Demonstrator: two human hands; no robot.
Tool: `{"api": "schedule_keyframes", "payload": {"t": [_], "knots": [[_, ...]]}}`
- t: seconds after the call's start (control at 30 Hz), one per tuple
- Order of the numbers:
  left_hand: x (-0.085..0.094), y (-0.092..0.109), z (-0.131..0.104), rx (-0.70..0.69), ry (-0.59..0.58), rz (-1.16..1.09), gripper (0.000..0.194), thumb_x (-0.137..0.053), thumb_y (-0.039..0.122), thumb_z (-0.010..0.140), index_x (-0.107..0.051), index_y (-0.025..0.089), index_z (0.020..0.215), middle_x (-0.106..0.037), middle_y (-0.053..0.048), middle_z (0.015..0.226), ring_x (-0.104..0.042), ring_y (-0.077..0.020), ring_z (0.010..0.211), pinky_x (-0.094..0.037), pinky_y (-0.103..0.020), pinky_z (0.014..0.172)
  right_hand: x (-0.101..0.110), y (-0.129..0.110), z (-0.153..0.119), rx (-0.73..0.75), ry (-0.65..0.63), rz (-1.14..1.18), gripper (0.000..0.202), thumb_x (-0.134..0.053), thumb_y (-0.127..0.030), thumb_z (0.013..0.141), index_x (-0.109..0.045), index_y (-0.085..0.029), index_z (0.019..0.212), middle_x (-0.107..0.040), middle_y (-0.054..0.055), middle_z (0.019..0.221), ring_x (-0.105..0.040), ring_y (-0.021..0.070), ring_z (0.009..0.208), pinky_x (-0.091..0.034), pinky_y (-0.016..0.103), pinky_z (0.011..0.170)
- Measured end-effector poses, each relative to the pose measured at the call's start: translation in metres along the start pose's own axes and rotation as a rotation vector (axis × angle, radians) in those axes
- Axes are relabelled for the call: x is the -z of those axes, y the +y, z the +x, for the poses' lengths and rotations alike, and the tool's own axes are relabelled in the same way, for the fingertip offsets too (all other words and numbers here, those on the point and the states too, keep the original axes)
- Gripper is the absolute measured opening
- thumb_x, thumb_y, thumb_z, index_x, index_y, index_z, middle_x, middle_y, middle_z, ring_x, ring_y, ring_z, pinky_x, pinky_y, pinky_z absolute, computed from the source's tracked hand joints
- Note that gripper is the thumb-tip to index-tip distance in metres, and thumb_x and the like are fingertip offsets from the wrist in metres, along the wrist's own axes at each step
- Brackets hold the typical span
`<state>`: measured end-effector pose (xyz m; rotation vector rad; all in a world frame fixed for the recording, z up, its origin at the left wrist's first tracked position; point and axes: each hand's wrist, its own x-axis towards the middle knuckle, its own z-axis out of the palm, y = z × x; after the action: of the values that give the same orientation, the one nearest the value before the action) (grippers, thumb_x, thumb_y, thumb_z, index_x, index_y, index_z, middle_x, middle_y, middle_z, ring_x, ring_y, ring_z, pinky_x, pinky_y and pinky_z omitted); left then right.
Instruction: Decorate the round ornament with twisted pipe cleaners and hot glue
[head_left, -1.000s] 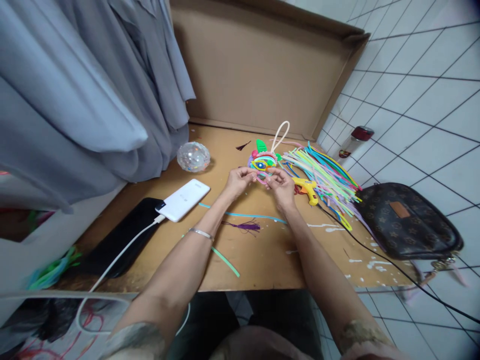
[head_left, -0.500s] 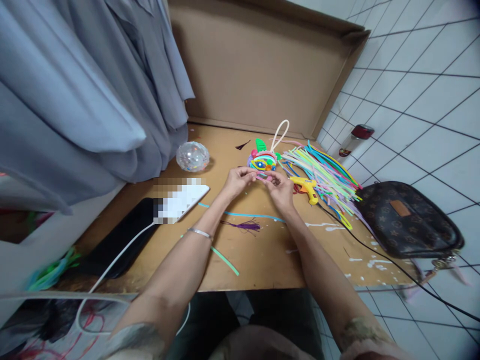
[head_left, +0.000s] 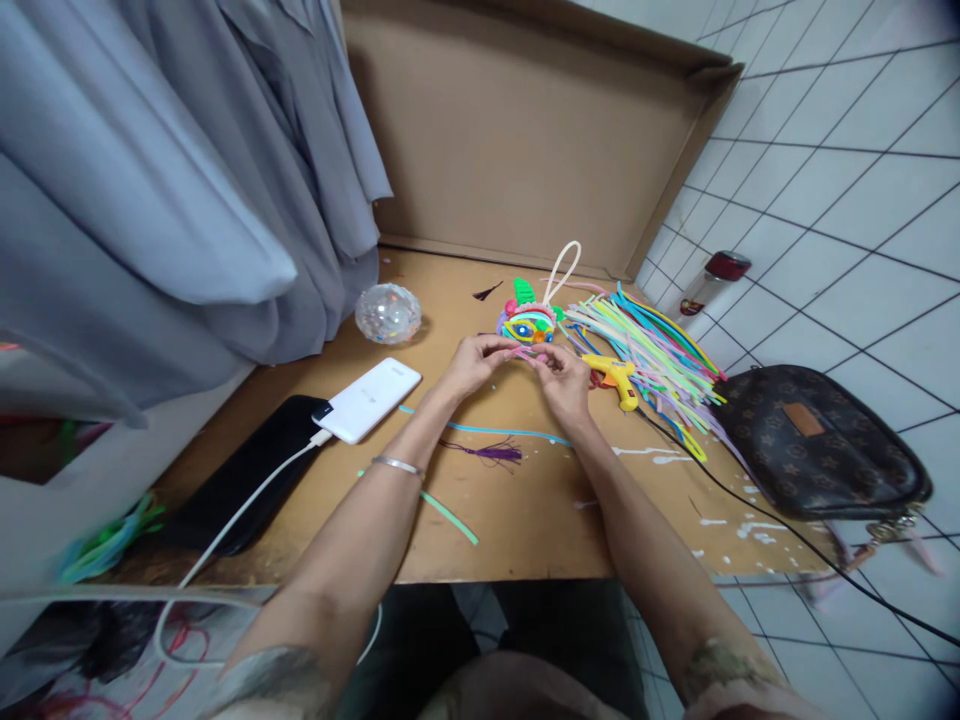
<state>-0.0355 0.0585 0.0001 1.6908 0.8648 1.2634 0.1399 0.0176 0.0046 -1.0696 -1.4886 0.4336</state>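
Note:
Between my fingertips is a small pink strip (head_left: 525,352), pinched from both sides; it looks like a pipe cleaner, though its detail is too small to be sure. My left hand (head_left: 478,365) holds its left end and my right hand (head_left: 562,378) its right end. Just beyond the fingers lies a colourful animal-head ornament (head_left: 529,325) with a blue eye, a green ear and a cream loop, its lower part hidden by my hands. A yellow glue gun (head_left: 616,378) lies right of my right hand. A purple tassel (head_left: 495,453) rests between my forearms.
Bundled colourful pipe cleaners (head_left: 637,340) lie at the right, beside a brown patterned bag (head_left: 825,440). A clear ball (head_left: 388,313), a white power bank (head_left: 367,400) with a cable and a black case (head_left: 247,480) lie left. Cardboard (head_left: 525,130) stands behind; grey cloth (head_left: 247,180) hangs left.
Both hands keep their pinch on the pink strip, which has tilted slightly between the fingertips. The whole view has shifted a little; other things lie as before.

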Motion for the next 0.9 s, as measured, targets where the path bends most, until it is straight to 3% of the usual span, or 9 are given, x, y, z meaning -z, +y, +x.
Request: {"api": "schedule_keyframes", "payload": {"t": [0.13,0.27,0.5,0.73,0.9], "knots": [[0.002,0.0,-0.001,-0.08,-0.001,0.195,0.018,-0.062,0.022,0.086,-0.079,0.016,0.09,-0.075,-0.006,0.085,-0.065,-0.0181,0.084,-0.05,-0.032,0.085,-0.003,0.003,0.002,-0.153,-0.03,0.142,0.027,-0.075,-0.04,0.068,-0.077,-0.019,0.086,-0.067,0.0,0.072,-0.052,0.0127,0.062,-0.046,0.027,0.06],[0.0,0.005,-0.004,-0.063,0.014,0.234,0.018,-0.057,0.026,0.089,-0.069,0.016,0.08,-0.062,-0.001,0.071,-0.054,-0.0147,0.071,-0.044,-0.028,0.073,-0.004,0.008,0.003,-0.255,-0.038,0.199,0.034,-0.078,-0.04,0.063,-0.077,-0.019,0.089,-0.064,-0.002,0.068,-0.052,0.0121,0.061,-0.045,0.026,0.059],[-0.003,0.001,-0.002,0.044,-0.005,0.06,0.027,-0.058,0.036,0.089,-0.053,0.018,0.071,-0.046,0.004,0.064,-0.04,-0.011,0.062,-0.033,-0.025,0.063,-0.002,0.009,0.003,-0.212,-0.017,0.159,0.035,-0.076,-0.04,0.066,-0.078,-0.019,0.094,-0.069,0.001,0.073,-0.057,0.0146,0.063,-0.049,0.028,0.062],[-0.002,-0.004,0.002,0.084,-0.014,-0.139,0.048,-0.07,0.062,0.075,-0.055,0.018,0.063,-0.051,0.002,0.061,-0.042,-0.011,0.061,-0.036,-0.026,0.064,-0.003,0.005,0.002,-0.196,-0.025,0.154,0.034,-0.076,-0.043,0.068,-0.078,-0.019,0.092,-0.072,0.002,0.076,-0.06,0.016,0.065,-0.051,0.029,0.064],[0.0,-0.004,0.002,0.12,-0.021,-0.114,0.051,-0.069,0.065,0.074,-0.052,0.019,0.061,-0.049,0.002,0.058,-0.04,-0.0111,0.059,-0.034,-0.027,0.061,-0.003,0.004,0.003,-0.227,-0.023,0.16,0.029,-0.077,-0.038,0.065,-0.077,-0.019,0.087,-0.072,0.001,0.075,-0.057,0.0141,0.064,-0.049,0.028,0.063]]}}
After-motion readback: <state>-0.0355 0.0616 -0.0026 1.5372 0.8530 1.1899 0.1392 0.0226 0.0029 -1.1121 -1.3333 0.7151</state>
